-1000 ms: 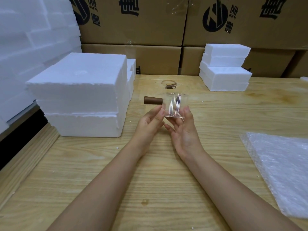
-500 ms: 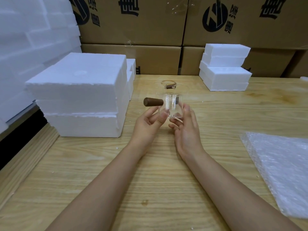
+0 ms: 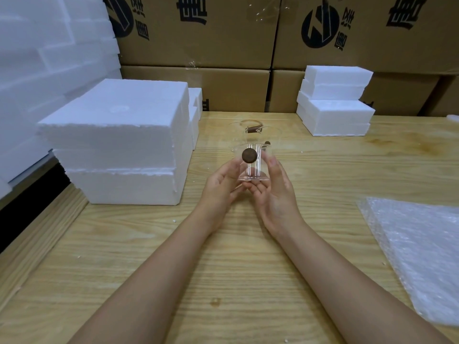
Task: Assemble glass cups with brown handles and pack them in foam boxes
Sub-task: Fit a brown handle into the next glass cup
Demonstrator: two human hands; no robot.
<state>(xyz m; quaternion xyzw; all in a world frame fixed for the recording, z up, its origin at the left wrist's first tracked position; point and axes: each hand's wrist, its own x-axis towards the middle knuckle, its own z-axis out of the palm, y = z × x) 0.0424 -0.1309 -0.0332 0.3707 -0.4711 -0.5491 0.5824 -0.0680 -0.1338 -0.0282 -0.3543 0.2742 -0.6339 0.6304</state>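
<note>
While both hands are raised over the wooden table (image 3: 173, 269), the head view shows a glass cup (image 3: 258, 170) held upright between them, clear of the tabletop. Left hand (image 3: 221, 187): thumb and fingers curled against the cup's left wall. Right hand (image 3: 277, 197): fingers up the right wall, thumb under the base. Both are clamped on the cup. Brown handle (image 3: 249, 155) points at the camera, seen end-on as a dark disc below the rim; its joint with the glass cannot be made out. Behind, on the table: second glass cup (image 3: 250, 131), outline faint, apparently with its own brown piece. Left: stack of foam boxes (image 3: 119, 145). Far right: smaller foam stack (image 3: 335, 105). Bubble wrap (image 3: 417, 256) at the right edge. Cardboard cartons (image 3: 198, 45) along the back.
</note>
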